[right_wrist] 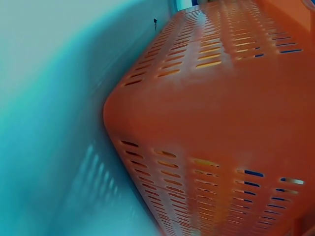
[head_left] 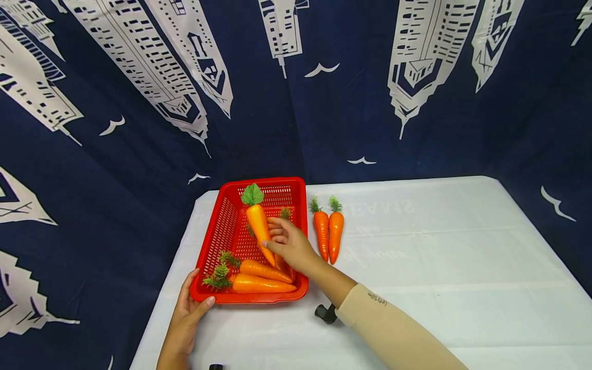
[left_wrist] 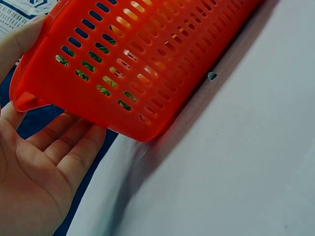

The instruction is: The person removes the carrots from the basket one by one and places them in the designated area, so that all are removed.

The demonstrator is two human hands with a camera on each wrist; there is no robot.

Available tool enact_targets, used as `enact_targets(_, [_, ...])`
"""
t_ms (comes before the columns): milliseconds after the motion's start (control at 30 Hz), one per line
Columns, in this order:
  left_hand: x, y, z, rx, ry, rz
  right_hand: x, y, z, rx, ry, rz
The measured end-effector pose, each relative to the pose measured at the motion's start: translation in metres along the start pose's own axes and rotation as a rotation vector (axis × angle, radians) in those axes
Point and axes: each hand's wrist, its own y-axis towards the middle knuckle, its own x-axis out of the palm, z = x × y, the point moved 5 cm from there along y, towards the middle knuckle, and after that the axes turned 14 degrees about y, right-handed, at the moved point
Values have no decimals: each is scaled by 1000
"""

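Observation:
A red slotted plastic basket (head_left: 250, 298) stands on the white-covered table, holding several orange toy carrots. My left hand (head_left: 185, 319) grips its near left corner. In the left wrist view the thumb lies at the rim and the fingers (left_wrist: 78, 152) are under it, outside the wall. Over the basket, my right hand (head_left: 294, 250) pinches a lighter orange carrot (head_left: 257, 218) with a broad green leaf top, tilted, between thumb and fingers. Two carrots (head_left: 263, 283) lie along the near side; others are partly hidden beneath the right hand. The right wrist view shows only basket wall (right_wrist: 246, 108) and table.
Two more carrots (head_left: 336, 236) lie side by side on the table, just right of the basket. A small black object (head_left: 326, 314) sits partly under the right forearm. A dark blue cloth (head_left: 324, 118) with white buildings hangs behind the white table (head_left: 439, 257).

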Motion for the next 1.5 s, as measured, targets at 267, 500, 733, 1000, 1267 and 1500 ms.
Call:
enact_targets(267, [-1, -1, 0, 12, 0, 0, -6, 0, -1, -41, 43, 99])
enact_targets(500, [0, 0, -1, 15, -2, 3, -8, -3, -3, -57, 92, 149])
enact_targets(733, [0, -1, -2, 10, -5, 1, -13, -11, -5, -46, 129, 174])
enact_targets(1000, [0, 0, 0, 28, -8, -5, -30, -20, -8, -50, 138, 215])
enact_targets(1267, [0, 0, 0, 8, -2, -8, -47, -24, -8, -52, 171, 250])
enact_targets(1500, [0, 0, 0, 0, -8, -12, -59, -28, -8, -34, 118, 297])
